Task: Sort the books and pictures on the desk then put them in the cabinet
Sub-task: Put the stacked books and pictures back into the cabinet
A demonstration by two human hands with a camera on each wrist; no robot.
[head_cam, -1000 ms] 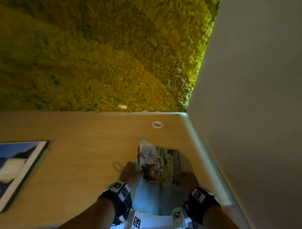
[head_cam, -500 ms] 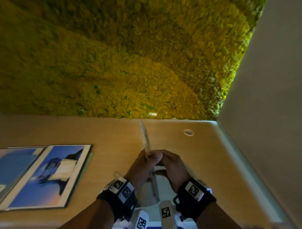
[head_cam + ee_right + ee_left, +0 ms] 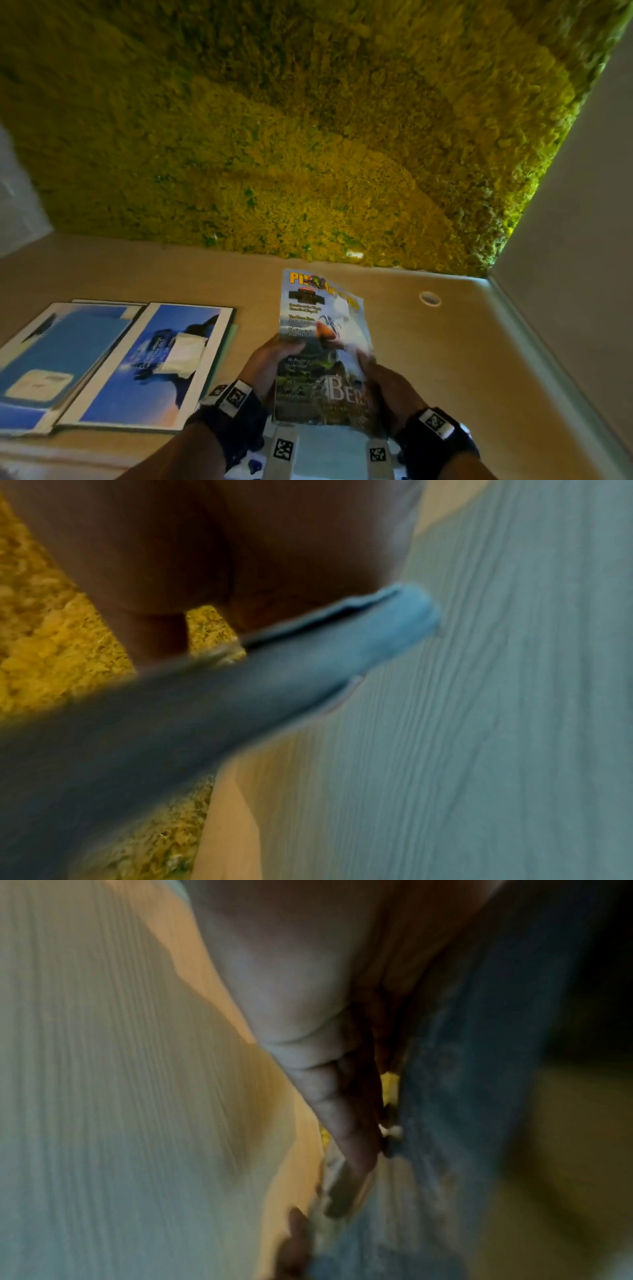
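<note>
Holding a glossy magazine (image 3: 320,346) cover-up over the worktop (image 3: 445,346), centre-bottom of the frame, w/ both hands at its lower half. Left hand (image 3: 267,365) grips the left edge, fingers curled round it; right hand (image 3: 390,387) grips the right edge the same way, thumb on the cover. Both grips are narrow, closed on the mag. It tilts up toward the moss wall (image 3: 274,137), top edge unsupported and floppy, right side blurred.

Two blue-covered books (image 3: 147,359) lie flat at lower left, side by side, the left one (image 3: 58,356) partly overlapped.

Judgement: step is sorting, deciding which pile the mag joins. To do it well: keep both edges pinched so pages don't fan, read the cover, then lay it flat, edges squared, near the books but as its own pile. Cabinet isn't in view.
</note>
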